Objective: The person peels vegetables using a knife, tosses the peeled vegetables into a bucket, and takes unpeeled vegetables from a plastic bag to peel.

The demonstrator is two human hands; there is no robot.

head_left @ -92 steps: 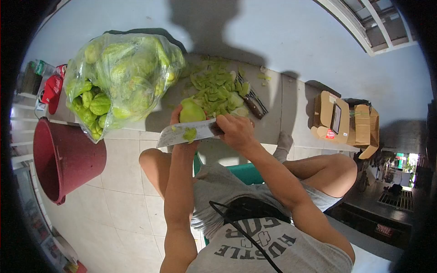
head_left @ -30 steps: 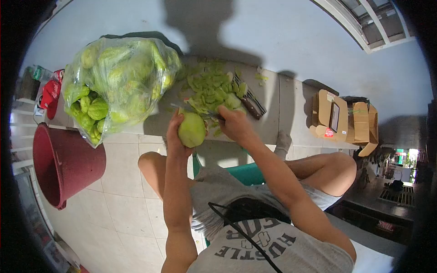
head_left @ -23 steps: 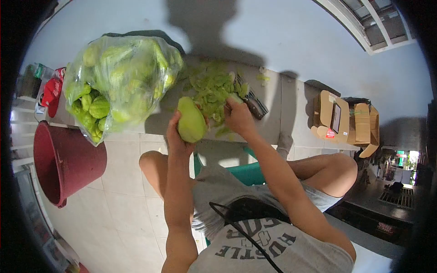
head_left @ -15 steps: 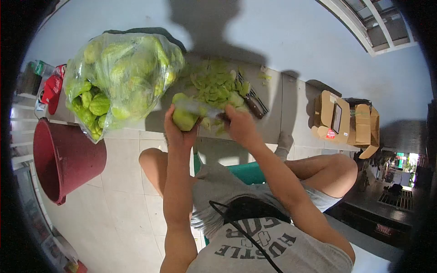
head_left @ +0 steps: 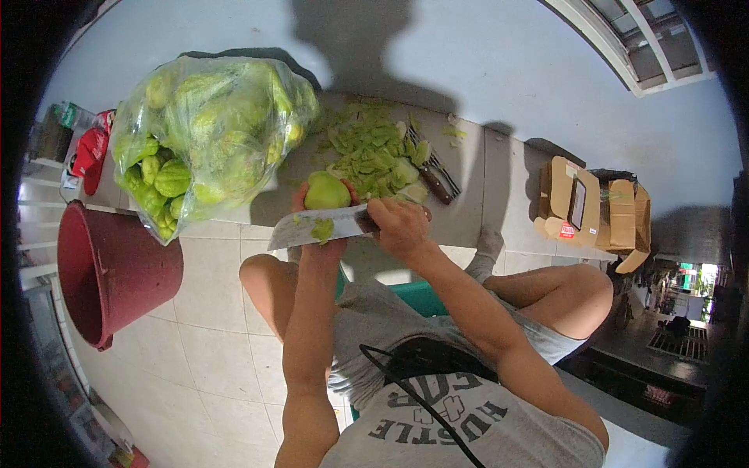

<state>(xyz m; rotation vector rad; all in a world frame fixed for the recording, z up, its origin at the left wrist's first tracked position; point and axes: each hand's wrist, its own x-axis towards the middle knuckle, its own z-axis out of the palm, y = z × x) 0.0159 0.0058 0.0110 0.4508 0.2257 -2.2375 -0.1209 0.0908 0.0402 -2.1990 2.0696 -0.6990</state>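
Note:
My left hand (head_left: 329, 249) is wrapped round a pale green, peeled-looking chayote (head_left: 326, 190). In my right hand (head_left: 402, 227) is the dark handle of a large knife with a broad blade (head_left: 290, 232). The blade lies across in front of the chayote and hides part of my left hand; a piece of green peel (head_left: 322, 229) clings to it. Just beyond my hands, a heap of green peelings (head_left: 367, 148) covers part of the grey ledge. A second knife with a brown handle (head_left: 437, 186) rests at the heap's right side.
A big clear plastic bag of chayotes (head_left: 226, 117) stands at the left of the ledge. Below it is a dark red tub (head_left: 133, 273). An open cardboard box (head_left: 573, 199) sits to the right. Between my legs is something green (head_left: 421, 298).
The knife has come down and toward me, from over the chayote to in front of it, and its blade has turned. The chayote has shifted slightly right, its peeled-looking side now facing me.

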